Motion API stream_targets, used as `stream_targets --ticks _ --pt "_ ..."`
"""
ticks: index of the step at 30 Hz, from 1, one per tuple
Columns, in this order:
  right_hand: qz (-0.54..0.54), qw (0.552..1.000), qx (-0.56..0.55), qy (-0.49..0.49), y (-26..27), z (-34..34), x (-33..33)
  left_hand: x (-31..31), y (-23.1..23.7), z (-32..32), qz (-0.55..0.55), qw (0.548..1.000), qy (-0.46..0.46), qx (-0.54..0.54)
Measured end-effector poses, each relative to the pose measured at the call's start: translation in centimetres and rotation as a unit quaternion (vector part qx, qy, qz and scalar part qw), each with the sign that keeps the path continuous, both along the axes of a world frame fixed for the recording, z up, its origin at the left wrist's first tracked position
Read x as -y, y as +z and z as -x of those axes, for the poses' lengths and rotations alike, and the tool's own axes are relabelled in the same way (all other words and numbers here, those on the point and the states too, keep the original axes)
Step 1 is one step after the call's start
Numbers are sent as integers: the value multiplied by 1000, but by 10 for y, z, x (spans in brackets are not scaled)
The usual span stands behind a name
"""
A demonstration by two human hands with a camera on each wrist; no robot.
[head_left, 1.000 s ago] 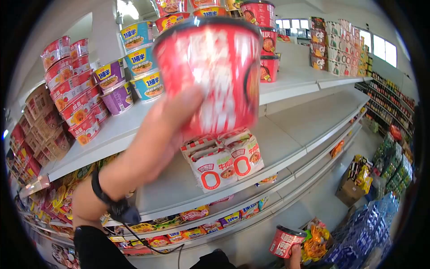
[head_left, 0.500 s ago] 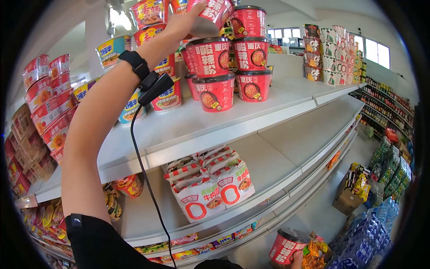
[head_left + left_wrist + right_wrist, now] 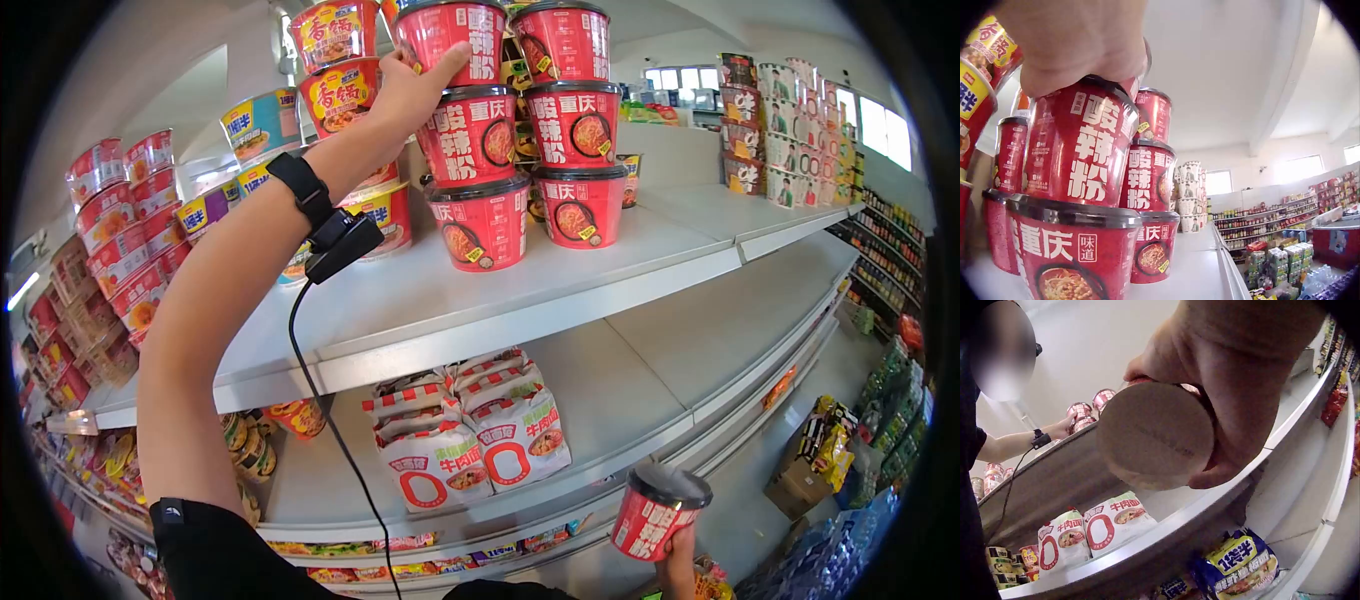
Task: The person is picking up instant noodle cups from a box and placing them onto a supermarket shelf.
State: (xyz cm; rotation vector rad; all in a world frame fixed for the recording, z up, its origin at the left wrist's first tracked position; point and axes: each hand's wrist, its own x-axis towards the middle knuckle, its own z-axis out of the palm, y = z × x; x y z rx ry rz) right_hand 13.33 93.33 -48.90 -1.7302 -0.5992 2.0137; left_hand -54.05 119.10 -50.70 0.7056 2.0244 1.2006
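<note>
High on the shelf, my left hand (image 3: 425, 85) grips a red instant noodle cup (image 3: 440, 35) with a dark lid, thumb across its front. The cup sits upright on top of a stack of matching red noodle cups (image 3: 468, 140), beside another such stack (image 3: 572, 125). From the left wrist, the hand (image 3: 1085, 47) covers most of the cup it holds. Low at the right, my right hand (image 3: 680, 555) holds another red noodle cup (image 3: 648, 522), lid up and slightly tilted. The right wrist view shows that cup's pale round bottom (image 3: 1157, 437), fingers and thumb curled around its side.
Other noodle tubs (image 3: 335, 95) are stacked left of the red cups. White noodle packs (image 3: 435, 470) stand on the shelf below. The upper shelf's front edge (image 3: 480, 340) runs between the two hands. Paper cups (image 3: 790, 130) stand farther right, and a carton (image 3: 800, 480) is on the floor.
The left hand has carried its cup from close before the head camera up and away onto the stack, where it now sits level. The right hand's cup has risen slightly in view.
</note>
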Motion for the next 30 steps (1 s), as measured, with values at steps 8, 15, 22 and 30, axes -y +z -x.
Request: stream_targets --ticks 8,15,22,30 --pt "-36 990 -88 104 -4 26 -162 -22 10 -23 59 996 11 -61" --pt "-152 964 -159 149 -8 103 -285 -25 -16 -14 39 998 16 -39" --pt "-245 914 -218 239 11 223 -392 -24 3 -16 91 994 -22 -55" --pt "-394 880 -172 201 1 377 -490 -22 11 -26 97 993 -7 -68"
